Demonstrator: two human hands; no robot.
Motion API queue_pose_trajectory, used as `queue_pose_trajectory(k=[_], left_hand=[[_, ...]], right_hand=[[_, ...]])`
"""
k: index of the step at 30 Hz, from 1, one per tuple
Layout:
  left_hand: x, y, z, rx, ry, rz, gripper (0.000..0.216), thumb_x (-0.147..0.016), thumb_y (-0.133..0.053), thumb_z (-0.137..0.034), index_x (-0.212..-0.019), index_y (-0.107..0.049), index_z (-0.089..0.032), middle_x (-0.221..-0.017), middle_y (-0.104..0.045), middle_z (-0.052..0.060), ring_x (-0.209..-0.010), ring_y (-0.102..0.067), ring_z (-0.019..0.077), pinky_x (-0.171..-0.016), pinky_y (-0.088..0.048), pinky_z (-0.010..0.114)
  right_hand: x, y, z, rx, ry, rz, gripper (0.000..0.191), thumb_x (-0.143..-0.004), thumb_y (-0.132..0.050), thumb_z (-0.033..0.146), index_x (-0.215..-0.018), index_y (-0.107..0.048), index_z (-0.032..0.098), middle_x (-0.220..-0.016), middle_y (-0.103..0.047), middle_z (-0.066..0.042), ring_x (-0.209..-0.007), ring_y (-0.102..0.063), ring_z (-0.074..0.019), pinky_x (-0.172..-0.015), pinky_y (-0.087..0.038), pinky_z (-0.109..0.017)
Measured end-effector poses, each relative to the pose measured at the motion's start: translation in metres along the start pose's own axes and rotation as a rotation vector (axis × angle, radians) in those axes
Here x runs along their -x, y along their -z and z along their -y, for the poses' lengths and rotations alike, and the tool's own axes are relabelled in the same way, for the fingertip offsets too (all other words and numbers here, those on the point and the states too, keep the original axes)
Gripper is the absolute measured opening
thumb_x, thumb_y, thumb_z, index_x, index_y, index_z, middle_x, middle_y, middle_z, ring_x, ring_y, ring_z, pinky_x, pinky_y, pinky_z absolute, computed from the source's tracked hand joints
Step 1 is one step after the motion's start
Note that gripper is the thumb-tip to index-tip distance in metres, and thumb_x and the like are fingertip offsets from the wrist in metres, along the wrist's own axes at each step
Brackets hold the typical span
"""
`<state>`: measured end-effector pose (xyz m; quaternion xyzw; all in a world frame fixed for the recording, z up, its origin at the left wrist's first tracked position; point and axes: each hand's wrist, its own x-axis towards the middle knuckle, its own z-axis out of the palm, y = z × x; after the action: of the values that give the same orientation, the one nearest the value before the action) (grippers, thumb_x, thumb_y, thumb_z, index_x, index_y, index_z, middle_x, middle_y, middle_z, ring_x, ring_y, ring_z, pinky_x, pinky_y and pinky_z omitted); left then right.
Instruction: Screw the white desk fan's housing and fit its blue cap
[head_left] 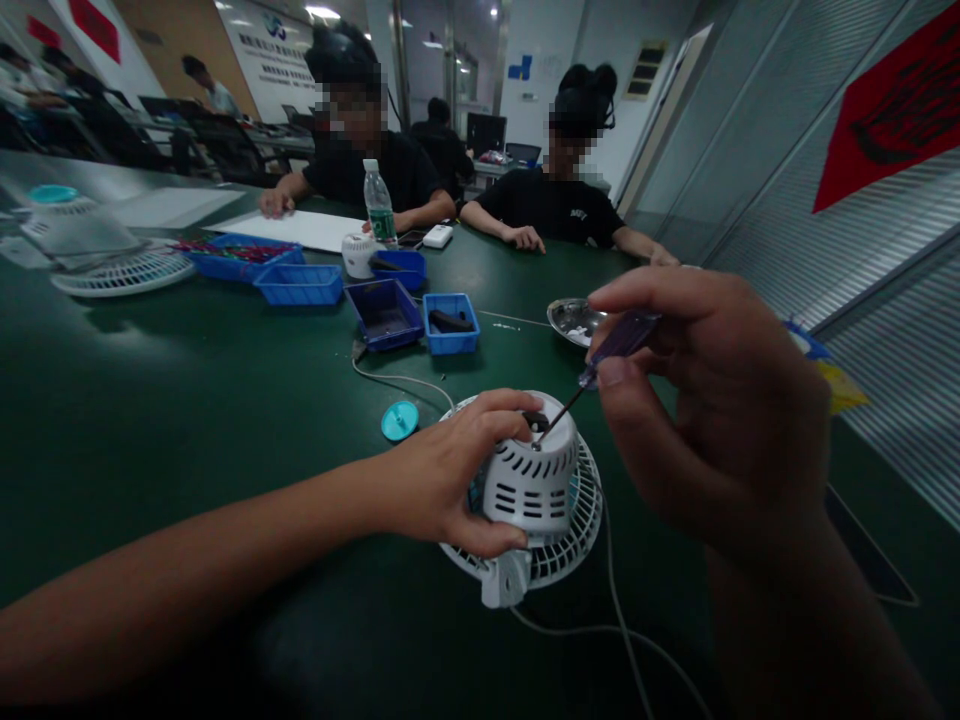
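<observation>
A small white fan (534, 490) lies face down on the dark green table (187, 420), its vented motor housing pointing up. My left hand (442, 478) is wrapped round the left side of that housing, thumb under, fingers over the top. My right hand (705, 400) pinches a screwdriver (611, 350) with a purple handle; its thin shaft slants down to the top of the housing. The fan's white cable (615, 610) trails toward me.
A teal round cap (400, 420) lies left of the fan. Several blue bins (450, 324) and a metal dish (574, 320) stand behind it. Another fan grille (120, 270) rests far left. Two people sit across the table, near a water bottle (379, 203).
</observation>
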<state>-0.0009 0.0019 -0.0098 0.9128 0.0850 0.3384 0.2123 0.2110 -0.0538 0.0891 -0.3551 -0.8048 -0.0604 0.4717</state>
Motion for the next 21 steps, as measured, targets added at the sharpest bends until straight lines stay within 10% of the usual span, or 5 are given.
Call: queue_pose_trajectory(k=[7, 21], left_hand=[[-0.0004, -0.0002, 0.0005, -0.001, -0.005, -0.001, 0.076, -0.08, -0.08, -0.056, -0.131, -0.033, -0.025, -0.144, -0.044, 0.02, -0.134, -0.051, 0.0399, -0.107, -0.054, 0.055], [-0.0002, -0.0013, 0.0026, -0.002, -0.034, -0.01, 0.076, -0.08, -0.079, -0.055, -0.134, -0.033, -0.027, -0.145, -0.043, 0.019, -0.135, -0.05, 0.0399, -0.109, -0.053, 0.056]], right_hand=[[-0.0046, -0.0054, -0.0024, -0.008, 0.002, -0.061, 0.007, -0.089, -0.065, 0.015, -0.092, -0.061, 0.02, -0.11, -0.058, -0.011, -0.07, -0.062, -0.0147, -0.045, -0.054, -0.028], [-0.004, -0.0037, 0.0015, 0.111, -0.057, 0.026, 0.017, -0.092, -0.059, 0.018, -0.109, -0.057, 0.022, -0.1, -0.068, -0.002, -0.051, -0.055, -0.009, -0.043, -0.048, -0.024]])
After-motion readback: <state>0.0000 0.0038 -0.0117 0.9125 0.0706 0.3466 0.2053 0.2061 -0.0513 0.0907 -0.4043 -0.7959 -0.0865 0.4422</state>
